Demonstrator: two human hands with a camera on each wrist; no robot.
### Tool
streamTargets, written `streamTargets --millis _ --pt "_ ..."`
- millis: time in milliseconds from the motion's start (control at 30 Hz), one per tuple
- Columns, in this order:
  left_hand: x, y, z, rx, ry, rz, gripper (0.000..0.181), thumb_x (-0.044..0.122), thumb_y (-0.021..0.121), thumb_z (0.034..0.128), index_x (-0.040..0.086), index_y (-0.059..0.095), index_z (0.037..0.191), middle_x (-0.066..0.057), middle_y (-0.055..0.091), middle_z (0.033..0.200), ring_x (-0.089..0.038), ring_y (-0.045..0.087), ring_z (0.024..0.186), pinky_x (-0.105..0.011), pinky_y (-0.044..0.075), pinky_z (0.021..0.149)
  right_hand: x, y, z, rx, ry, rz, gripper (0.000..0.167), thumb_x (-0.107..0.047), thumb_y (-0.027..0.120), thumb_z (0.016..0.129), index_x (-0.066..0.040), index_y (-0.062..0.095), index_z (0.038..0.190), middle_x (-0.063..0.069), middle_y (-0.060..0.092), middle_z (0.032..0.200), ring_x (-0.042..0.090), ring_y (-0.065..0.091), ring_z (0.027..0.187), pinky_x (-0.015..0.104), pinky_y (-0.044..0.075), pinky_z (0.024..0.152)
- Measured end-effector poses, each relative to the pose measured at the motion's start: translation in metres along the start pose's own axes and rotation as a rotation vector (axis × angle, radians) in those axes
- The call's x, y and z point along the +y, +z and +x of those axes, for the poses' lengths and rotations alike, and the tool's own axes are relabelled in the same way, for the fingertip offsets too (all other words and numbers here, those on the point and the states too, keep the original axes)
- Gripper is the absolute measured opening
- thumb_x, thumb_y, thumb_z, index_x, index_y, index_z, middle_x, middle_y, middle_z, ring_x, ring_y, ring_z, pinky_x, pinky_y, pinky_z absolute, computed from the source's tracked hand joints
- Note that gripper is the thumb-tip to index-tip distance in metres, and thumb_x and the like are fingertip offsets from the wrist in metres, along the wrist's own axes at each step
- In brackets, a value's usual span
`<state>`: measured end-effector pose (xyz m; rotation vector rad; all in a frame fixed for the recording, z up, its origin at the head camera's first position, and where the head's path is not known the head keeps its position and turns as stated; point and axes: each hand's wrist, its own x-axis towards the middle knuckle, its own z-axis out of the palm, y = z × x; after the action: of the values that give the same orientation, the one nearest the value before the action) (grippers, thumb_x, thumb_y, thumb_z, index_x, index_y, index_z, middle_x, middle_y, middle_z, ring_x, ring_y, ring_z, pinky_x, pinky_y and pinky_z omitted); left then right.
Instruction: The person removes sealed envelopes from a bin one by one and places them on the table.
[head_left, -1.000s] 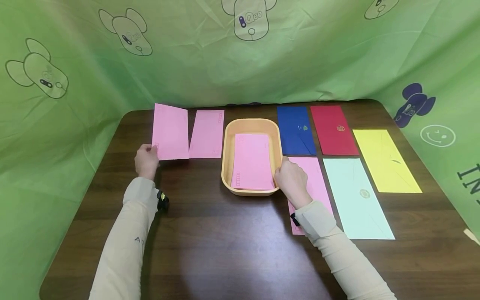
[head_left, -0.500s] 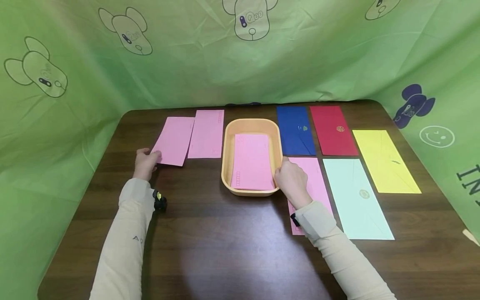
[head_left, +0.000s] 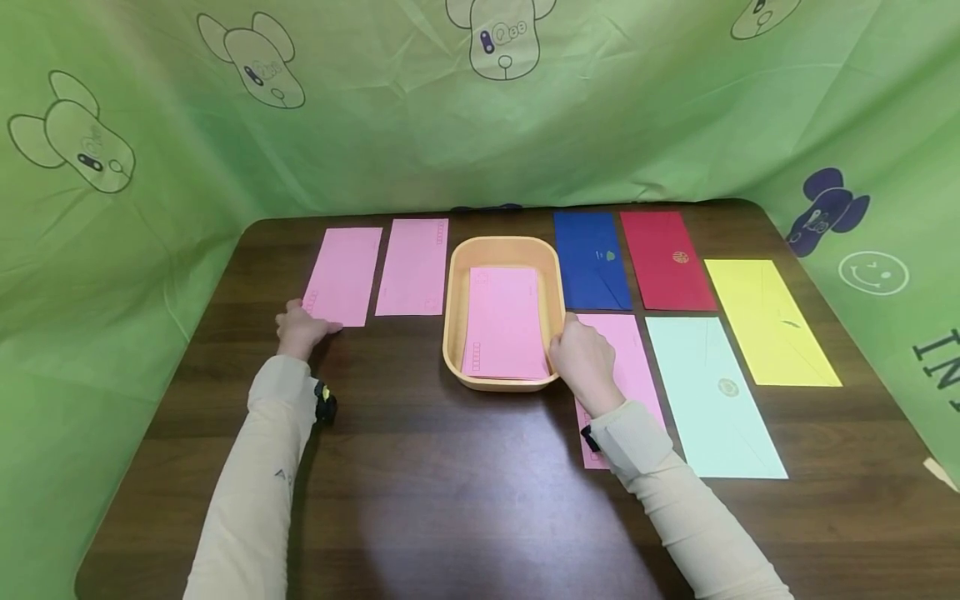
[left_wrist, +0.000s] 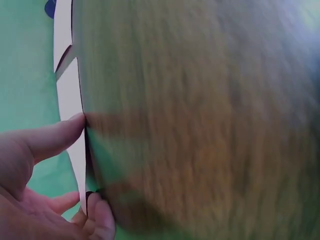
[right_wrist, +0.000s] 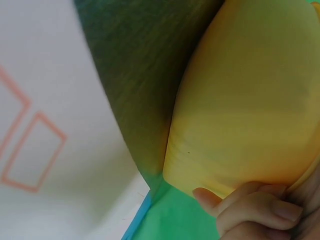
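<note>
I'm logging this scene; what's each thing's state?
Orange rounded plastic tray: upright, gripped by right hand.
Pink paper envelope inside: uncovered.
Leftmost pink envelope: touched by left hand.
Second pink envelope: flat.
Rightmost pink envelope: partly covered.
Blue envelope: flat.
Red envelope: flat.
Yellow envelope: flat.
Mint envelope: flat.

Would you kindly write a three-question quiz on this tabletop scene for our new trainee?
1. Which envelope colour shows inside the orange tray: A white, B pink, C black?
2. True or false: the person's right hand touches the tray's right side.
3. How many envelopes show to the tray's right?

Key:
1. B, a pink envelope.
2. True.
3. Five: a blue envelope, a red envelope, a yellow envelope, a mint envelope and another pink envelope.
</note>
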<state>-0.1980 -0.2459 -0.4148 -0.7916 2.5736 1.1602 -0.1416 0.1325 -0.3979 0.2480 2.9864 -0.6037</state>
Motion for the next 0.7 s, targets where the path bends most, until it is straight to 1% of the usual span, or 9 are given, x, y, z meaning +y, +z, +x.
streamTargets --millis 167,267,500,700 --pt "0.003 0.005 0.000 0.017 -0.008 -0.003 0.090 0.025 0.068 0.0840 0.004 0.012 0.151 -0.031 0.017 0.145 -0.045 0.018 0.133 -0.059 0.026 0.109 0.000 0.000 0.001 0.001 0.001 0.001 0.033 -0.014 0.042 0.092 0.003 0.056 0.116 0.025 0.067 0.094 0.039 0.065 0.083 0.048 0.048 0.062" --pt "0.003 0.007 -0.001 0.028 -0.011 0.001 0.089 0.027 0.068 0.0839 0.002 0.014 0.150 -0.031 0.017 0.144 -0.044 0.018 0.132 -0.059 0.025 0.109 0.000 0.000 0.001 0.005 -0.002 0.003 0.031 -0.014 0.042 0.091 0.003 0.056 0.114 0.025 0.067 0.092 0.039 0.065 0.081 0.048 0.048 0.061" --pt "0.002 0.010 -0.002 0.073 0.017 0.000 0.082 0.028 0.068 0.0832 -0.005 0.024 0.145 -0.031 0.022 0.143 -0.044 0.020 0.131 -0.058 0.023 0.108 0.000 0.001 0.001 0.004 0.001 -0.004 0.033 -0.015 0.042 0.092 0.003 0.055 0.116 0.025 0.067 0.094 0.040 0.065 0.082 0.048 0.048 0.061" --pt "0.005 0.012 0.000 0.098 0.024 0.026 0.083 0.030 0.067 0.0835 -0.006 0.025 0.145 -0.031 0.023 0.144 -0.045 0.020 0.131 -0.058 0.022 0.109 0.000 0.000 0.000 0.007 -0.001 -0.004 0.033 -0.016 0.043 0.092 0.003 0.055 0.117 0.026 0.067 0.094 0.040 0.065 0.082 0.048 0.048 0.061"
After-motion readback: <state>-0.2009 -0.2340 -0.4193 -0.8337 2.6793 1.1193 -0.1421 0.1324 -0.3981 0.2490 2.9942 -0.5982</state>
